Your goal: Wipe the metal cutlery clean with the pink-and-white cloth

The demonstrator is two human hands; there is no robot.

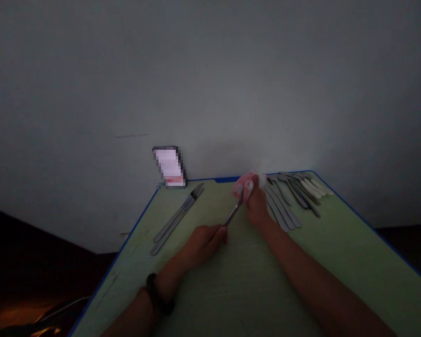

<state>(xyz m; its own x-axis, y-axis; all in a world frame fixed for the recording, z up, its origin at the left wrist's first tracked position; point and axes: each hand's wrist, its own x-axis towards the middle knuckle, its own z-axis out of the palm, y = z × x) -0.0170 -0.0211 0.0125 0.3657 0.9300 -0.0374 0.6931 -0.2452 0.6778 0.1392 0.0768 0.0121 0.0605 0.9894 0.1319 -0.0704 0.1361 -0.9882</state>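
My left hand (207, 241) is closed around the near end of a slim metal piece of cutlery (233, 213), which slants up and away over the table. At its far end, my right hand (257, 201) grips a pink and white cloth (243, 186) wrapped about it. That end is hidden by the cloth, so its kind does not show. To the left, two table knives (177, 220) lie side by side, blades pointing away. Just right of my right hand is a row of metal cutlery (284, 210), handles towards me, with its far ends partly hidden.
The light green table (252, 290) has a blue edge and stands against a grey wall (210, 84). A phone with a lit, blurred screen (170, 166) leans on the wall at the back left. Several pale-handled pieces of cutlery (314, 188) lie at the back right.
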